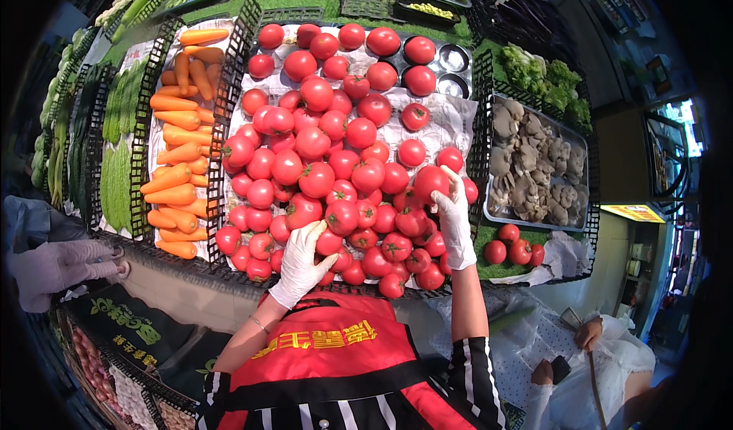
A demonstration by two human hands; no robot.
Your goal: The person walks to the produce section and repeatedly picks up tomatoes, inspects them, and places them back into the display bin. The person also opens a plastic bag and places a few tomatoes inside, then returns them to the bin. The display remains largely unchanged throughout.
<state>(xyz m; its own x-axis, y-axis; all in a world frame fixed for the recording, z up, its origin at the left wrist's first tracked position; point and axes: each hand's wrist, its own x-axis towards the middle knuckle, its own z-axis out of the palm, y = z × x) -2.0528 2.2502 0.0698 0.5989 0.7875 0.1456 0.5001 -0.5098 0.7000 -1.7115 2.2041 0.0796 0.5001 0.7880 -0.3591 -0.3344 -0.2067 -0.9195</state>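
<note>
A large heap of red tomatoes point(312, 142) fills the display in front of me, lying on sheets of newspaper point(452, 115). My right hand point(455, 221), in a white glove, grips a tomato point(430, 184) between thumb and fingers at the right side of the heap. At the near edge, my left hand point(302, 263), also gloved, has its thumb and fingers around another tomato point(328, 242). That tomato sits among the others, and the palm hides some beneath it. At the back, several tomatoes rest in a metal tray with round cups point(453, 59).
Left of a black plastic crate divider point(217, 178) are carrots point(174, 121) and ridged green gourds point(119, 172). To the right lie a tray of oyster mushrooms point(535, 161) and several loose tomatoes point(520, 251). A person in white point(607, 355) stands at lower right; another person's legs point(69, 267) show left.
</note>
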